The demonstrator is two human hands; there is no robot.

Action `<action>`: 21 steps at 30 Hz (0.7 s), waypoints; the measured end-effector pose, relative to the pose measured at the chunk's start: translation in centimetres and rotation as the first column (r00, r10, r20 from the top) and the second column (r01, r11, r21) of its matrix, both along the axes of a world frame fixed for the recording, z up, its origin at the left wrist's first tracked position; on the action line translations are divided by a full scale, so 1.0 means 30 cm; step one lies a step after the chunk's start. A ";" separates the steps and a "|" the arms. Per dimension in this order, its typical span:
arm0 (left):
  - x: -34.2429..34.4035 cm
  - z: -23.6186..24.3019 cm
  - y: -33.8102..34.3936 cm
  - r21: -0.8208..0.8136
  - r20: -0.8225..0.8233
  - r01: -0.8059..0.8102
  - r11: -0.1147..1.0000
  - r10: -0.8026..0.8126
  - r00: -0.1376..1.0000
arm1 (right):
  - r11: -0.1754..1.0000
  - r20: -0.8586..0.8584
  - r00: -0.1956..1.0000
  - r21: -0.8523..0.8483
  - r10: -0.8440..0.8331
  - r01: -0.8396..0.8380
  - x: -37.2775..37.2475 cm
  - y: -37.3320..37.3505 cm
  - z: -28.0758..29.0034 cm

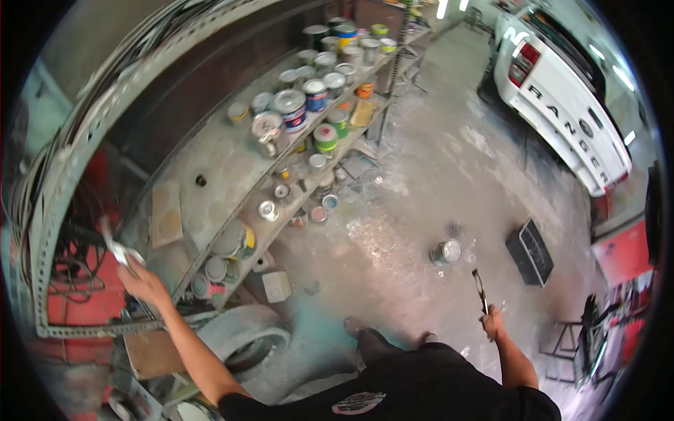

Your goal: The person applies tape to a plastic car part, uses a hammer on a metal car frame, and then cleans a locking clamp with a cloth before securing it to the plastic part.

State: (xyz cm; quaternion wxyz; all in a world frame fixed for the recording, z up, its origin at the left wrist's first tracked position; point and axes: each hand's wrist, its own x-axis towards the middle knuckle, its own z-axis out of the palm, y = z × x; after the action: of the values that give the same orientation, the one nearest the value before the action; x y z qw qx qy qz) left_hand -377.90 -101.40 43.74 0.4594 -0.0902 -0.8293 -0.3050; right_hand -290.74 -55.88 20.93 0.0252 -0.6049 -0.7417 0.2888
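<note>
My left hand (pixel 142 284) reaches out at the far left beside the metal shelving, closed around a whitish, silvery tool (pixel 122 251). Motion blur hides what kind of tool it is. Over on the right, my right hand (pixel 494 321) is closed on a slim metal tool with two narrow arms and a dark tip (pixel 481 286); its exact kind is not clear. That tool points away from me, above the concrete floor. Beyond its tip, a silvery can (pixel 446 252) stands on the floor.
Paint cans (pixel 289 109) crowd the tiered shelf (pixel 210 140) on my left. A tyre (pixel 249 333) lies by the shelf's near end. At the right sits a black crate (pixel 531 252), with a small metal stand (pixel 562 342) nearer me. A white pickup truck (pixel 562 105) is parked beyond.
</note>
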 end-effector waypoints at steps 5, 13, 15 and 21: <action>0.750 -0.543 0.492 -0.244 0.738 0.703 0.668 -0.342 0.581 | 0.886 -0.509 0.789 -0.454 -0.344 0.093 -0.455 -0.116 0.178; 1.901 -0.438 1.245 0.953 0.301 0.229 0.196 -0.675 -0.674 | 0.959 -0.691 0.718 -0.252 -0.083 -0.132 -0.507 -0.068 0.342; 1.989 -0.400 1.275 0.922 0.371 0.334 0.196 -0.695 -0.616 | 0.950 -0.628 0.764 -0.305 -0.146 -0.070 -0.328 -0.042 0.436; 2.263 -0.415 1.465 0.913 0.372 0.352 0.204 -0.770 -0.519 | 0.928 -0.654 0.664 -0.320 -0.361 0.190 0.196 -0.035 0.317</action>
State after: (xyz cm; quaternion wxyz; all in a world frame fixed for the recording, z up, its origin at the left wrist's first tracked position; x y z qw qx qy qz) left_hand -309.99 -57.46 31.29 -0.4762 -0.2788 -0.5632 -0.6150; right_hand -284.87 -56.92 30.43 0.2806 -0.5535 -0.5371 0.5713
